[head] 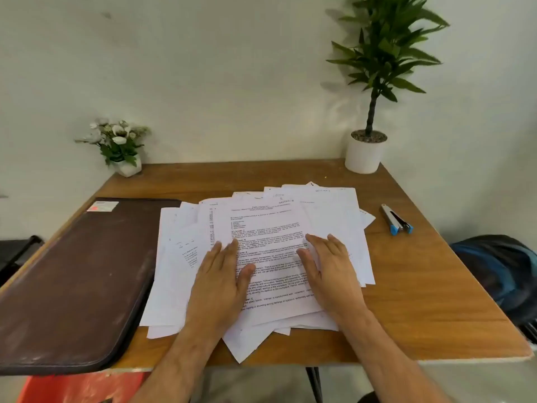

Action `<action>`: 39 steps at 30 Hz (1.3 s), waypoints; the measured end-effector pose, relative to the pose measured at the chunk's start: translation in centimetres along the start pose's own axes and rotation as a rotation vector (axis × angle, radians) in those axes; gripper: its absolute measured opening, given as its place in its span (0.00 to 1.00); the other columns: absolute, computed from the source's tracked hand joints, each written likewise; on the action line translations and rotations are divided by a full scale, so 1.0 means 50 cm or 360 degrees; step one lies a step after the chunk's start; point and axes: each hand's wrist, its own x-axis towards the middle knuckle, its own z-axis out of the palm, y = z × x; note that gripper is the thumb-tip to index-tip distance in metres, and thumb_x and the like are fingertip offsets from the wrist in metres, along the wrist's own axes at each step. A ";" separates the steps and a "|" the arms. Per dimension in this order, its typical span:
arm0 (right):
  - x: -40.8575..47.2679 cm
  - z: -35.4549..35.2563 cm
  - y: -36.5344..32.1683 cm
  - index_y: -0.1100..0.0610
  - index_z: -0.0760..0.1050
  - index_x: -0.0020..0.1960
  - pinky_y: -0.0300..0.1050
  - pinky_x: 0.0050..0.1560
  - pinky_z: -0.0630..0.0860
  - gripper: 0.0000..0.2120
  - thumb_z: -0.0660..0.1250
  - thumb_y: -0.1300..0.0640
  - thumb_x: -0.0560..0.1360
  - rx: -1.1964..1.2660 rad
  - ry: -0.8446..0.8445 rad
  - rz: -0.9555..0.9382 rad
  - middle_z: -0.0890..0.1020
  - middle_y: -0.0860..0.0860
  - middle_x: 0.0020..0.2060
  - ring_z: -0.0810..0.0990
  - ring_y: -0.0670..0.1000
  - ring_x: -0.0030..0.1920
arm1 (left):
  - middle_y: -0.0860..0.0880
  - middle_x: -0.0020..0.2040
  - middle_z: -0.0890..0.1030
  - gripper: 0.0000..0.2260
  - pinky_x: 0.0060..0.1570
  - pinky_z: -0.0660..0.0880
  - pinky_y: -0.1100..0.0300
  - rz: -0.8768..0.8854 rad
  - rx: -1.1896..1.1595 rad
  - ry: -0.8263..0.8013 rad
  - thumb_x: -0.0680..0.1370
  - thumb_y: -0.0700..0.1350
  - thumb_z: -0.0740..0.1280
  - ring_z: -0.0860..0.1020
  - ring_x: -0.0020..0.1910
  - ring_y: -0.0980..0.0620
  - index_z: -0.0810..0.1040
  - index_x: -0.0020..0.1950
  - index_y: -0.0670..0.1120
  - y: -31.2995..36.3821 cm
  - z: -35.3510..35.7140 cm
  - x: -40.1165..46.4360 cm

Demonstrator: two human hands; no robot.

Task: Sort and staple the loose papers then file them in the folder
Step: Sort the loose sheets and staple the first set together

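A messy pile of loose printed papers (pixel 270 225) is spread across the middle of the wooden table (pixel 421 301). My left hand (pixel 222 282) lies flat on the lower left of the top sheet, fingers straight. My right hand (pixel 328 266) lies flat on the right side of the same sheet, fingers straight too. A dark brown zip folder (pixel 75 283) lies closed on the table's left side, its edge under the pile's left sheets. A grey and blue stapler (pixel 396 219) rests on the table to the right of the pile.
A small pot of white flowers (pixel 119 146) stands at the back left corner. A tall green plant in a white pot (pixel 367 149) stands at the back right. A dark blue bag (pixel 497 266) sits beside the table's right edge. Something red (pixel 84 388) shows below the front edge.
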 end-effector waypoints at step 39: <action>-0.007 0.006 0.019 0.44 0.65 0.73 0.50 0.57 0.80 0.26 0.67 0.59 0.80 0.0359 0.0147 0.0357 0.69 0.36 0.47 0.75 0.49 0.58 | 0.45 0.84 0.52 0.40 0.80 0.51 0.47 -0.0164 0.0037 -0.0045 0.78 0.72 0.50 0.48 0.83 0.45 0.51 0.83 0.50 -0.015 0.037 0.023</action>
